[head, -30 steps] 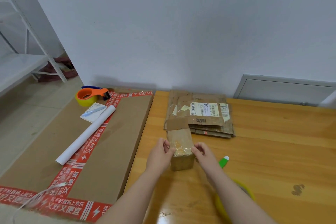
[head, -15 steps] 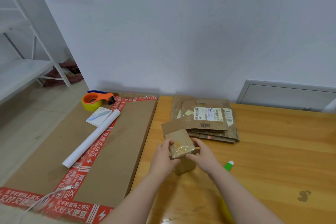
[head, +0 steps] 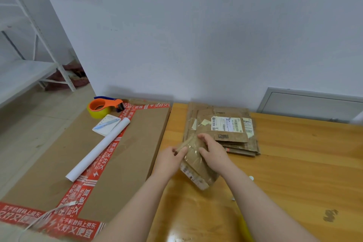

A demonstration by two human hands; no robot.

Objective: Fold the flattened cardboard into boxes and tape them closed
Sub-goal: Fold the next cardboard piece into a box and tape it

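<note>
A small brown cardboard box [head: 198,171], wrapped with clear tape, is tilted above the wooden table [head: 294,173]. My left hand [head: 172,158] pinches its upper left flap. Over the box's top lies my right hand [head: 213,152], with its fingers curled on the taped face. A stack of flattened cardboard [head: 233,129] with shipping labels lies just behind the box, near the wall. An orange tape dispenser [head: 104,105] with yellow tape sits far left on a large flat carton [head: 110,173].
On the large carton with red printed tape lie a white paper roll [head: 98,148] and a notepad with a pen [head: 107,124]. A metal shelf [head: 29,68] stands at the left. A grey panel [head: 314,104] leans at the wall behind the table.
Both hands lifted the small box off the table and tipped it toward me; my right hand moved onto its top. The view has tilted upward.
</note>
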